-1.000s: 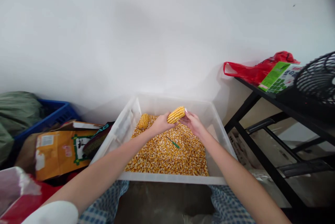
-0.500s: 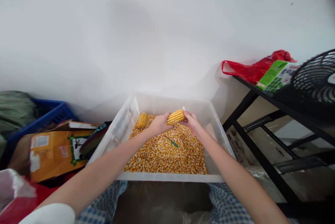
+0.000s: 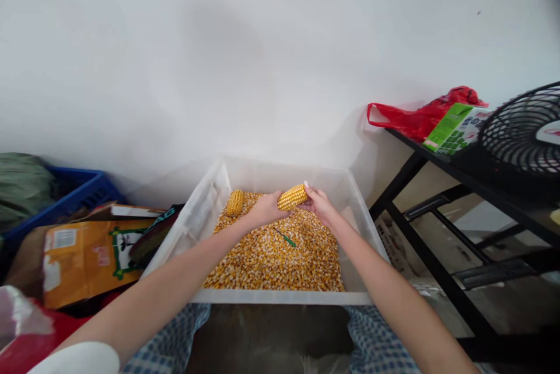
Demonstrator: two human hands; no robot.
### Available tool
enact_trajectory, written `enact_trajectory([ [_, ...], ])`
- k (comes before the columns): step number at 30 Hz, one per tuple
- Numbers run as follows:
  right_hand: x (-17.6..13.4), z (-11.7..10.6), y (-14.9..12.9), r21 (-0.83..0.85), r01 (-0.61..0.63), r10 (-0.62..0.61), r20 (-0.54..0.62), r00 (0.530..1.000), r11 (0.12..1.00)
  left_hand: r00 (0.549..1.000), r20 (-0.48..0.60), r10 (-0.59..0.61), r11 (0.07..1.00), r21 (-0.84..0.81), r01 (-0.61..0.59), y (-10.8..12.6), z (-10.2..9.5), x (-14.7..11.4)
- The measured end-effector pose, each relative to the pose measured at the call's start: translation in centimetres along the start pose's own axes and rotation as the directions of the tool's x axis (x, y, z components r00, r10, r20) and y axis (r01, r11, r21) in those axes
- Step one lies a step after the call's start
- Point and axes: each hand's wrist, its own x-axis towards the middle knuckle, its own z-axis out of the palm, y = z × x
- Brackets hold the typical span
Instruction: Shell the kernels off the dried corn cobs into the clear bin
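Both of my hands hold one yellow corn cob [image 3: 292, 196] above a clear plastic bin [image 3: 280, 297]. My left hand [image 3: 263, 209] grips its left end and my right hand [image 3: 321, 203] grips its right end. The bin is filled with loose corn kernels [image 3: 275, 260]. A second corn cob [image 3: 235, 202] lies on the kernels at the back left of the bin. A thin green tool [image 3: 285, 238] lies on the kernels just below my hands.
An orange cardboard box [image 3: 83, 260] and a blue crate [image 3: 70, 202] sit left of the bin. A black metal shelf [image 3: 459, 187] at the right carries a red plastic bag [image 3: 415, 120], a green carton [image 3: 455, 129] and a black fan [image 3: 520, 140]. A white wall is behind.
My right hand has closed in on the cob's right end. The view has shifted slightly; the cob stays above the back of the bin.
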Motion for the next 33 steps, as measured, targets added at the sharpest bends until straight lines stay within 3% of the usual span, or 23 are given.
enact_trajectory([
  [4,0.3,-0.1,0.7,-0.082,0.042,-0.039,0.035,0.999,0.996,1.0,-0.021,0.009,1.0,0.011,-0.009,-0.5,0.5,0.1],
  [7,0.6,-0.5,1.1,-0.334,0.058,-0.06,0.005,0.998,0.941,1.0,-0.014,0.018,1.0,-0.023,-0.019,-0.8,1.1,0.2],
  [11,0.5,-1.2,0.8,-0.765,0.115,-0.18,-0.001,0.984,0.634,1.0,0.019,0.005,0.997,-0.071,-0.004,-0.7,1.5,0.1],
  [13,0.3,-1.5,0.5,-0.849,0.159,-0.23,0.046,0.972,0.503,1.0,0.026,0.007,0.997,-0.08,-0.004,-0.5,1.4,-0.1],
  [16,0.2,-1.5,0.1,-0.885,0.2,-0.285,0.081,0.955,0.421,0.998,0.06,-0.009,0.992,-0.126,0.016,-0.3,1.0,-0.2],
  [20,0.4,-1.6,-0.2,-0.856,0.267,-0.35,0.109,0.93,0.442,0.991,0.126,-0.048,0.98,-0.187,0.071,0.0,0.3,-0.3],
  [24,0.3,-1.6,-0.2,-0.817,0.205,-0.313,0.032,0.949,0.539,0.998,0.034,-0.044,0.996,-0.071,0.046,0.3,-0.1,-0.2],
  [30,-0.3,-1.0,-0.5,-0.877,0.145,-0.314,-0.008,0.949,0.459,0.998,0.055,-0.009,0.999,0.032,0.007,0.2,0.1,-0.4],
  [33,-0.3,-1.2,-0.2,-0.875,0.09,-0.277,-0.052,0.959,0.476,0.997,0.056,0.052,0.995,0.079,-0.057,0.4,0.0,-0.5],
])
